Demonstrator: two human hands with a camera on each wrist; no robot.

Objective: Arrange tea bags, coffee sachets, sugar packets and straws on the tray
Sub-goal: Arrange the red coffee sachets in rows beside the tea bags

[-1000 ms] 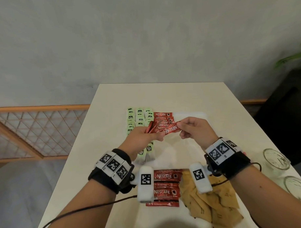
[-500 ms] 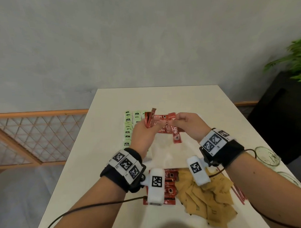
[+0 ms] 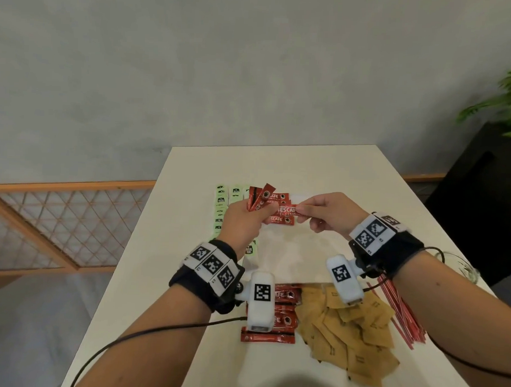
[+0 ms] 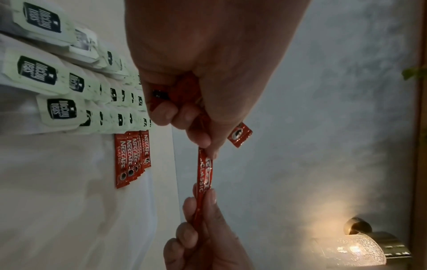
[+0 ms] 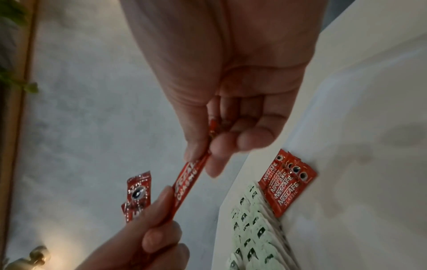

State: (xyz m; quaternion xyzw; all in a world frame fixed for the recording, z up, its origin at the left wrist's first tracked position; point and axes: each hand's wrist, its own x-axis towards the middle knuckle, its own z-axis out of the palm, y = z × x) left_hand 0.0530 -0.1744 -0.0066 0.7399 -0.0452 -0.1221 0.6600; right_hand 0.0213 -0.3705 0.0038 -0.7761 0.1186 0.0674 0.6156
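- Left hand (image 3: 243, 219) grips a fan of coffee sachets (image 3: 260, 198) above the tray (image 3: 292, 252).
- Right hand (image 3: 327, 214) pinches 1 sachet (image 3: 288, 210) by its end.
- Light, thin, probably slick: pinch the sealed end.

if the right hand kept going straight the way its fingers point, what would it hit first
Probably the left hand: the right hand points at it along the coffee sachet both pinch, above the tray, though depth is unclear.

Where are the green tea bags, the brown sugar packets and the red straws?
green tea bags (image 3: 220, 209): head view, on one bag in the left row.
brown sugar packets (image 3: 348, 335): head view, middle of the pile.
red straws (image 3: 400, 311): head view, mid-bundle.
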